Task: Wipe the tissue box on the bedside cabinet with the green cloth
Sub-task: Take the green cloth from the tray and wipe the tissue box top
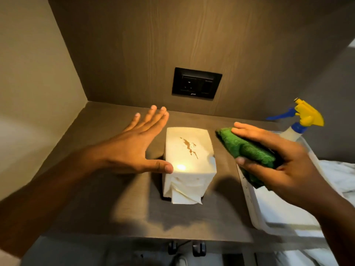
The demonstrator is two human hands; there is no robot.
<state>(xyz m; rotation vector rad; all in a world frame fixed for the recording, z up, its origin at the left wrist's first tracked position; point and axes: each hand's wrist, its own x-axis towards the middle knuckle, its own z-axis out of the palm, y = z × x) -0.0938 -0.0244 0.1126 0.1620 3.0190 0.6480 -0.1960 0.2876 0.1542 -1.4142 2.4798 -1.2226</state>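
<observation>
The stained white rectangular tissue box (189, 162) should be steadied by the spread left hand (134, 148); the folded green cloth (247, 150), pinched in the right hand (284, 164), should be pressed flat on the brown stain (190, 147).

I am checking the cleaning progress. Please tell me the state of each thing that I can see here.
tissue box: upright on the cabinet, brown stain on top, a tissue hanging out at the front.
green cloth: folded, held off the box.
left hand: open, beside the box.
right hand: closed on the cloth.
spray bottle: upright, untouched.

Left hand (132, 148) splayed flat — right hand (276, 160) clenched, gripping.
</observation>
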